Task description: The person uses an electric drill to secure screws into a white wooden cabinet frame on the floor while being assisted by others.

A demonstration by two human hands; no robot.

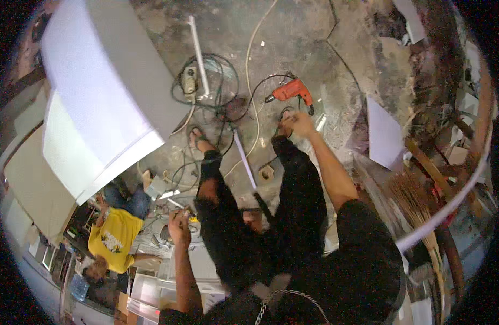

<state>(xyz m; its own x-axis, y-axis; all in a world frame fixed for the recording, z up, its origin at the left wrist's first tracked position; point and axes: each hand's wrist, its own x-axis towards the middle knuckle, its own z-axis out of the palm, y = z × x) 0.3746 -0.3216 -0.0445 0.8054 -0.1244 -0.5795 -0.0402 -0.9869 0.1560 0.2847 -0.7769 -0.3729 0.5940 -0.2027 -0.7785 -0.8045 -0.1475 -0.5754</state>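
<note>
Right hand (pixel 298 123) reaches far out over the rough grey concrete floor (pixel 293 49), fingers curled close together around something small that cannot be made out, just near the orange electric drill (pixel 291 91) lying on the floor beyond it; the two are close but whether they touch cannot be told. Left hand (pixel 179 223) is raised at the near left, fingers closed on a small thin object, pale and partly yellow, too small to identify. Between the two arms the person's legs in black trousers (pixel 293 200) stretch away, one foot in a sandal (pixel 197 138) planted on the floor. A slim white tube (pixel 244 160) lies slanted between the legs, its near end meeting a dark handle-like piece. Farther off, a tangle of black cables (pixel 217 92) loops around a pale power strip (pixel 189 80) and a long white pipe (pixel 198 54) that runs away toward the far side. A large white and grey flat panel (pixel 98 92) fills the far left of the view. At the near left another person in a yellow shirt (pixel 114 238) crouches among scattered parts. On the right lie a white sheet (pixel 383 135), a straw broom (pixel 414 203) and a curved white pipe (pixel 455 200) amid rubble.
</note>
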